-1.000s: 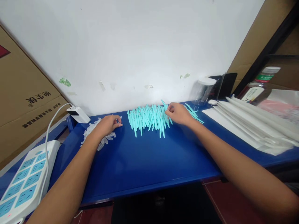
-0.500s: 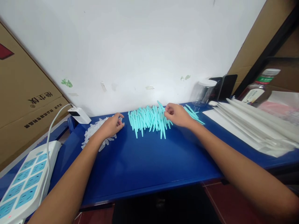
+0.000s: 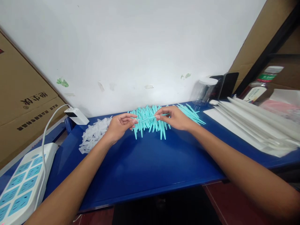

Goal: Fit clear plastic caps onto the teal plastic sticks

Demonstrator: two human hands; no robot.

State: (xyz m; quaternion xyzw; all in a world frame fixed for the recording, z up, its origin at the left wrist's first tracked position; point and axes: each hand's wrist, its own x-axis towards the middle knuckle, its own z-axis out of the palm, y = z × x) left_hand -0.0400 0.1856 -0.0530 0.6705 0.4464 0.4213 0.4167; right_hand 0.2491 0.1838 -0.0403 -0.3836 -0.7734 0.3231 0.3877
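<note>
My right hand (image 3: pixel 174 118) pinches a thin turquoise plastic stick (image 3: pixel 150 118), held nearly level and pointing left. Opposite it, my left hand (image 3: pixel 123 124) is closed, with thumb and fingertips together on a small translucent cap (image 3: pixel 137 119), mostly hidden by the fingers. The stick's tip meets or nearly meets the cap; I cannot tell whether it is inside. Behind both hands lies a heap of turquoise sticks (image 3: pixel 147 112). A pile of translucent caps (image 3: pixel 95 134) sits left of my left hand. More turquoise sticks (image 3: pixel 191 113) are spread beyond my right hand.
On the blue table (image 3: pixel 150 162), a white power strip (image 3: pixel 29 178) and a white charger (image 3: pixel 77 116) with a cable stand at left. At right are a clear jar (image 3: pixel 204 92), white plastic bags (image 3: pixel 253 128) and a bottle (image 3: pixel 260 87). A cardboard box (image 3: pixel 25 103) borders the left.
My left hand has moved right from the translucent pile towards the middle. My right hand has tilted the turquoise stick to nearly level, and the two hands are now close together.
</note>
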